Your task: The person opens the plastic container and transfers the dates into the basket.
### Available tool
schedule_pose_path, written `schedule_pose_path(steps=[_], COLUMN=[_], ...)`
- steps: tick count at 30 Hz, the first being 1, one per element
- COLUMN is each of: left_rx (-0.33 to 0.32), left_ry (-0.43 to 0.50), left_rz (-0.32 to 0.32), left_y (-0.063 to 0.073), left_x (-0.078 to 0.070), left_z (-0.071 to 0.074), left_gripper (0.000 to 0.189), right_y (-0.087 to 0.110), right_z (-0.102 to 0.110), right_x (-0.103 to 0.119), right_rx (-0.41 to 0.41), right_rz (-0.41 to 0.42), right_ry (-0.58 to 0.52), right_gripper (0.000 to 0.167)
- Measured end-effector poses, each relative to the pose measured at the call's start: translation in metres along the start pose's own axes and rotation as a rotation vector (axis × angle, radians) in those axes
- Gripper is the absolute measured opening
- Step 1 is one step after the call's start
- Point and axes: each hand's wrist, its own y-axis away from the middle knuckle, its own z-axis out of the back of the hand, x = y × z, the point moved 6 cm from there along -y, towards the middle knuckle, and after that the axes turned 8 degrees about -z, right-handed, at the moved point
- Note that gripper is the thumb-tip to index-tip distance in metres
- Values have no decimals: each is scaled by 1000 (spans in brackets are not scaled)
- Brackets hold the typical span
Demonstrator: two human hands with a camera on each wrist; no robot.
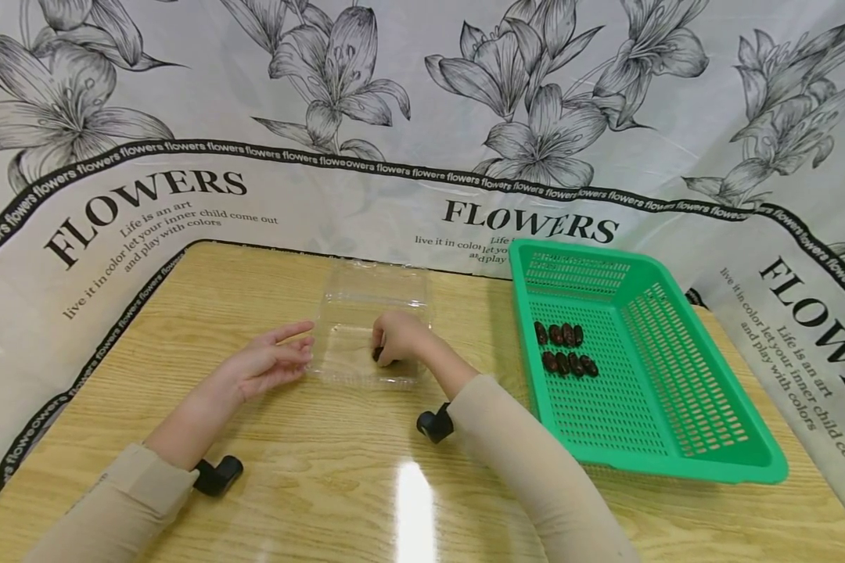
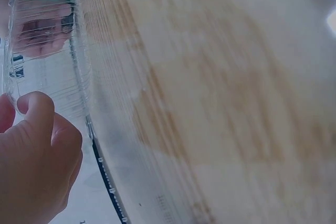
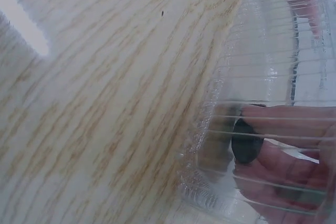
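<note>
A clear plastic clamshell box point(image 1: 341, 348) sits on the wooden table with its lid point(image 1: 376, 285) folded back toward the wall. My right hand point(image 1: 404, 336) reaches down into the box and pinches a dark brown date point(image 3: 247, 141) between thumb and fingers, close to the box's floor. Through the ribbed wall in the right wrist view, the date shows upright between the fingertips. On the other side, my left hand point(image 1: 271, 363) has its fingers extended, fingertips right at the box's left edge. The left wrist view shows a bent finger point(image 2: 39, 103) against the clear side.
To the right stands a green perforated basket point(image 1: 704, 367) with several dates point(image 1: 569, 363) in two rows on its floor. Black wrist mounts point(image 1: 218, 475) hang below both sleeves. A flower-print cloth point(image 1: 366, 203) rises behind the table.
</note>
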Motion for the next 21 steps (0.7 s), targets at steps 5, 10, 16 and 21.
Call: schedule_pose_path(steps=[5, 10, 16, 21], left_rx=[2, 4, -2, -5], left_ry=[-6, -18, -21, -26], left_rz=[-1, 0, -2, 0], left_y=[0, 1, 2, 1], left_x=[-1, 0, -1, -1], left_z=[-1, -2, -2, -2], left_gripper=[72, 71, 70, 69], right_y=[0, -1, 4, 9], right_z=[2, 7, 19, 29], right_x=[-1, -2, -5, -9], right_rx=[-3, 5, 51, 103], right_rz=[10, 34, 14, -19], right_ry=[-64, -126, -354, -537], right_gripper=[18, 19, 23, 24])
